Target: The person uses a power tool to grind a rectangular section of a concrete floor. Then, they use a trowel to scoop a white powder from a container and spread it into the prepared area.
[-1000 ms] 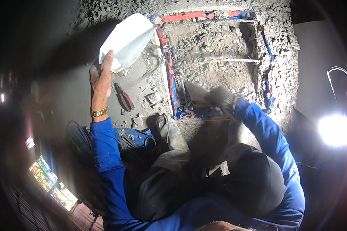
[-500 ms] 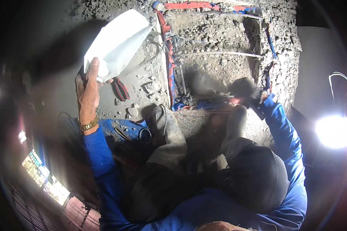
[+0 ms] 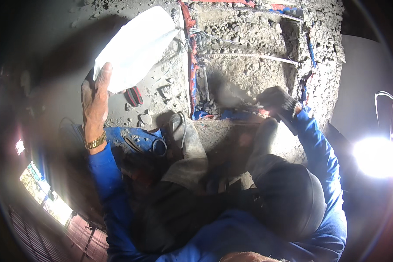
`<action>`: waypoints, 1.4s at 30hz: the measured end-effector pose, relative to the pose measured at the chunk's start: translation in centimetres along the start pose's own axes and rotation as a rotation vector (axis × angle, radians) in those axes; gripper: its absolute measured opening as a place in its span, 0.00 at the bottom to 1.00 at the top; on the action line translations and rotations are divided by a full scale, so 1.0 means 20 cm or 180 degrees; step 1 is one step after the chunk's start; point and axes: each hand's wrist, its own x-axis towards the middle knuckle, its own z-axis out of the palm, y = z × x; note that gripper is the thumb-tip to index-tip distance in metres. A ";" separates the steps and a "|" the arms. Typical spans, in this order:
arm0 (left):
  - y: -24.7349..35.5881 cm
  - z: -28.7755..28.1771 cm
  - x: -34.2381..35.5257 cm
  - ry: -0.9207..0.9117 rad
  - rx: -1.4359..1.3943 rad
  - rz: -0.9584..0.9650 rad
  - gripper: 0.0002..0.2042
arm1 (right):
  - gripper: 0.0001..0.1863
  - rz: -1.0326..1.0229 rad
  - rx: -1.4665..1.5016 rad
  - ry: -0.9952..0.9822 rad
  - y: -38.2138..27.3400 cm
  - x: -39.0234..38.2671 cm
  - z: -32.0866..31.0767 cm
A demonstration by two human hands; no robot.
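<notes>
My left hand (image 3: 95, 98), bare with a gold watch at the wrist, grips a white scoop-shaped piece (image 3: 137, 48) by its near end, thumb on top. The piece is raised above the concrete and glares in the light. Pliers with red and black handles (image 3: 133, 96) lie on the floor just beyond that hand. My right hand (image 3: 278, 102) wears a dark glove and is closed low over the near edge of a rubble-filled recess (image 3: 244, 32). What it holds is hard to make out; a grey blur (image 3: 232, 95) lies to its left.
Red and blue strips (image 3: 190, 48) edge the recess, and a rod (image 3: 257, 56) crosses it. A blue bag-like thing (image 3: 137, 139) lies by my left boot (image 3: 188, 137). Loose stones (image 3: 145, 119) are scattered about. A bright lamp (image 3: 375, 157) shines at the right.
My left hand and the white scoop-shaped piece have shifted slightly left, and the piece has tilted. My right hand stays near the same place. The whole view has shifted a little.
</notes>
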 end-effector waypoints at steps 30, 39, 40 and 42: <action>-0.11 0.07 -0.10 -0.0368 0.1202 0.1485 0.24 | 0.12 0.1332 0.0515 0.0314 0.16 0.09 0.05; 0.03 0.25 -0.07 -0.0203 0.1452 0.2321 0.26 | 0.11 0.0205 -0.1786 -0.0871 0.21 0.27 -0.19; 0.00 0.22 -0.09 -0.0418 0.1342 0.1957 0.26 | 0.10 0.0680 -0.1444 -0.0748 0.15 0.20 -0.18; -0.05 0.13 -0.12 -0.0837 0.1132 0.1255 0.26 | 0.06 0.0882 -0.1510 -0.0550 0.03 0.14 -0.19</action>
